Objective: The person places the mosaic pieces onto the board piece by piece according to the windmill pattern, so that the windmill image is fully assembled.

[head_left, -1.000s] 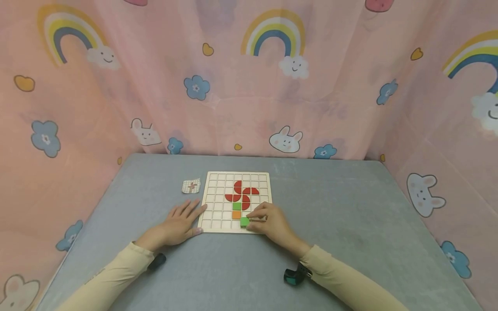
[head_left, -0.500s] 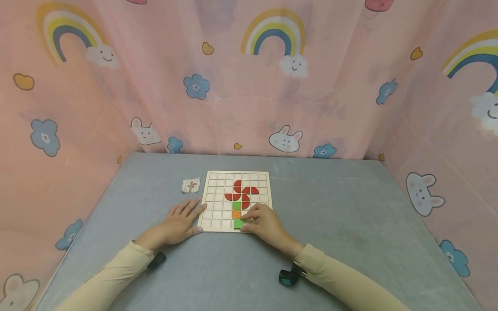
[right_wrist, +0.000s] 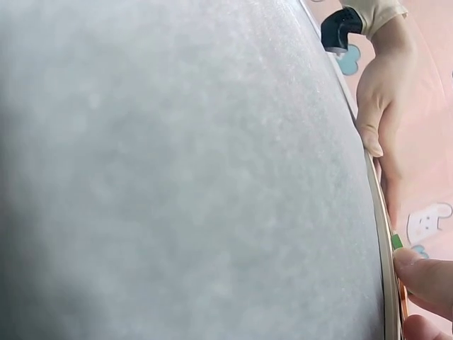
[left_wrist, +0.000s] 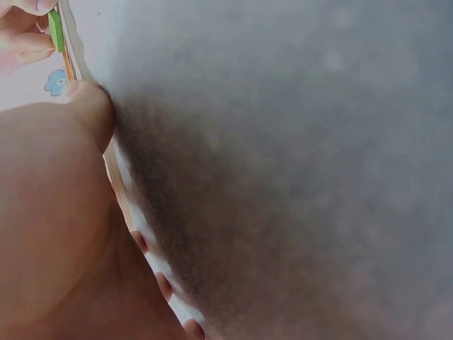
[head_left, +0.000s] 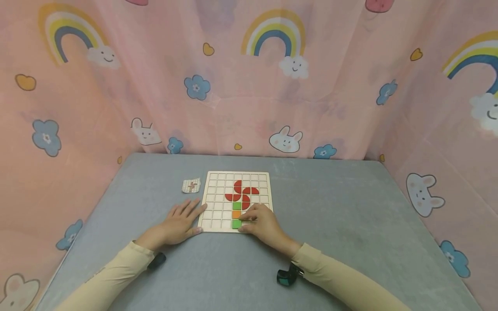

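A pale wooden grid board lies on the table. Four... several red rounded pieces sit in it as a pinwheel, with a green square tile and an orange square tile in line below. My right hand pinches another green square tile by its edge, over the cell below the orange one. In the right wrist view, that tile peeks out past the thumb. My left hand rests spread out, its fingertip and thumb at the board's left edge.
A small paper card with a printed pinwheel on a grid lies left of the board. The grey table ends at a pink patterned curtain at the back and sides. Each wrist carries a black camera.
My right hand has moved left with the green tile, from right of the orange tile's column to right below the orange tile. The left hand stays put.
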### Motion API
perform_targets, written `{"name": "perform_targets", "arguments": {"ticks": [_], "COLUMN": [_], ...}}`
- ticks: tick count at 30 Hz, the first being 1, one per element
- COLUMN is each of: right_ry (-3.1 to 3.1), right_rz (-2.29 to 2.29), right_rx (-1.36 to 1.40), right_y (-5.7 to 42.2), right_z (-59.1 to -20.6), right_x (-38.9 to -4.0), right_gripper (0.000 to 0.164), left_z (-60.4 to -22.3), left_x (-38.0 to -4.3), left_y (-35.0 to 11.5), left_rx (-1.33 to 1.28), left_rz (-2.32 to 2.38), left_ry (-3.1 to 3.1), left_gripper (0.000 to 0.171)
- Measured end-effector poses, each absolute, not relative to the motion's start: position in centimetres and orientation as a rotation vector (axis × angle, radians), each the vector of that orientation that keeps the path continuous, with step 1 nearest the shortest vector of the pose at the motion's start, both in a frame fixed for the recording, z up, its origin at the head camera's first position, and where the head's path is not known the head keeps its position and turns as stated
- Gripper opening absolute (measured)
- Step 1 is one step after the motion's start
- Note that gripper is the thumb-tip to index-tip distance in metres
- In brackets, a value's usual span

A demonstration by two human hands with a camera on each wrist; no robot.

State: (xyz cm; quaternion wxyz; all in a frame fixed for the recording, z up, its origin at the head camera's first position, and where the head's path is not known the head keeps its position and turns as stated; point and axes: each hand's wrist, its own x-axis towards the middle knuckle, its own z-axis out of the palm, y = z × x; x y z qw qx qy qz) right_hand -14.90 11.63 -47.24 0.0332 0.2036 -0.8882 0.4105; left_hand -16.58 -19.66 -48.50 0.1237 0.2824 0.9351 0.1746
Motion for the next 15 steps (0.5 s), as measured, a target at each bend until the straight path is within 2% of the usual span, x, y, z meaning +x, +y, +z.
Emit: {"name": "perform_targets", "arguments": {"ticks": [15], "right_ry": [-2.732], "right_rz": [1.251], "right_rx": [0.639], "right_y": [11.61], "right_z": [-47.20], "right_x": [-14.96], "right_gripper": [0.028], "left_z": [-48.62], "left_x": [-16.61], "left_y": [-19.80], "left_rx": [0.836], "left_rz": [0.508], "left_ry": [2.727], "left_gripper": [0.074]}}
